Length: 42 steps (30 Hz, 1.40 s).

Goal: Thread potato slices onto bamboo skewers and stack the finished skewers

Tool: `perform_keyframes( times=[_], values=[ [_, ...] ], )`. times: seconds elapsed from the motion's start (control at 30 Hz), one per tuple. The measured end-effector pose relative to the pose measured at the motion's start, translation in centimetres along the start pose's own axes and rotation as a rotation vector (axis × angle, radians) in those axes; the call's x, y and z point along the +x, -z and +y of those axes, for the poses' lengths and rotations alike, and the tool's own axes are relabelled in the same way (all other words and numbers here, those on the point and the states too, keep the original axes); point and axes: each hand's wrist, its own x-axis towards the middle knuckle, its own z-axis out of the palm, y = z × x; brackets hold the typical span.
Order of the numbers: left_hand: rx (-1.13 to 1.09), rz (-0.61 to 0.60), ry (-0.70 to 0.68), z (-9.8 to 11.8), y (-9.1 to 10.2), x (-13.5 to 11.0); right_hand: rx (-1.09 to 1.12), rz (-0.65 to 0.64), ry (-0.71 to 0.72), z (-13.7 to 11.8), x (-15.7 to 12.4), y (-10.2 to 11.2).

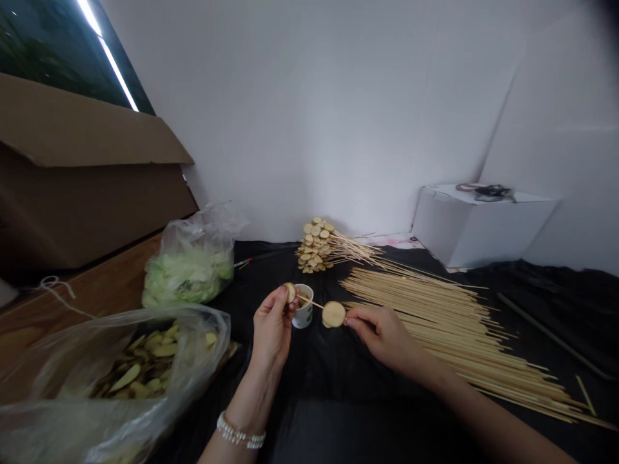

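In front of me my left hand (276, 316) pinches a round potato slice (290, 293) at the left end of a thin wooden skewer (309, 300). Toward the skewer's other end sit potato slices (333, 313), overlapping each other. My right hand (380, 332) is closed at that right end, its fingertips pinching the skewer beside the slices. Just behind the skewer stands a white paper cup (303, 317) with brownish contents I cannot make out. Farther back lies a pile of skewered potato slices (315, 245), sticks pointing right.
Many loose wooden skewers (435, 322) spread over the black sheet (309, 412) at right. A clear bag of potato slices (203, 322) lies open at left, with a bag of pale green pieces (193, 264) behind. A cardboard box (91, 193) and a white box (483, 225) flank the wall.
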Motion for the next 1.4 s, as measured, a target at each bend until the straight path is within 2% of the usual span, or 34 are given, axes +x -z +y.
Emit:
perform_keyframes(
  times=[0.47, 0.87, 1.4],
  values=[
    [0.045, 0.013, -0.034, 0.0, 0.0, 0.1, 0.0, 0.0, -0.005, 0.0, -0.1, 0.0],
    [0.27, -0.006, -0.195, -0.6, 0.6, 0.2, -0.039, -0.003, -0.043, -0.4, -0.3, -0.2],
    [0.316, -0.043, -0.139, -0.9, 0.4, -0.4, -0.086, 0.051, -0.002, -0.1, -0.6, -1.4]
  ],
)
